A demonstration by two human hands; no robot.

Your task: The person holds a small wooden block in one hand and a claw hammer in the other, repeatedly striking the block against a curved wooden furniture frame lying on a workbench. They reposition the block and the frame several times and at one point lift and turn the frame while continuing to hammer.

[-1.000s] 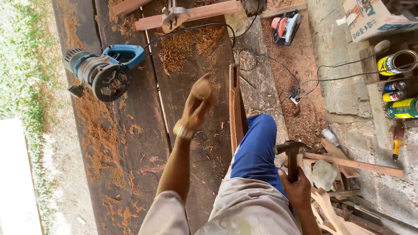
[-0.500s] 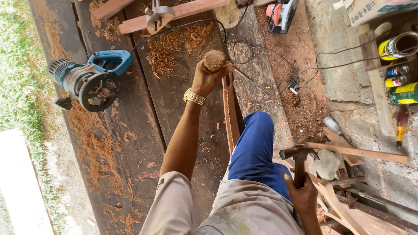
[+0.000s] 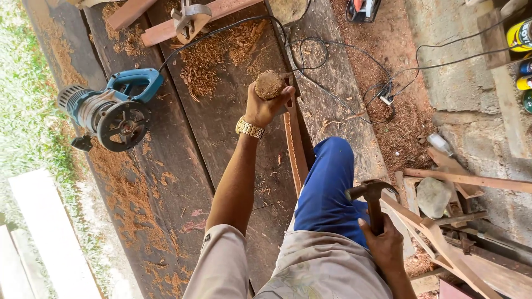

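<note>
Hammer [image 3: 371,200] in R hand [image 3: 383,246]; L hand [image 3: 261,106] grips wood knob [image 3: 269,84].

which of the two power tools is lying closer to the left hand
The blue router on the dark planks, just beside the left hand. The orange-and-black tool lies farther off at the top edge, on sawdust.

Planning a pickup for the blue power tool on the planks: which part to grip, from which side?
Take the blue loop handle, from above on the cord end. The tool lies on its side on the planks; the handle is an open loop facing up, clear of the round base plate.
</note>
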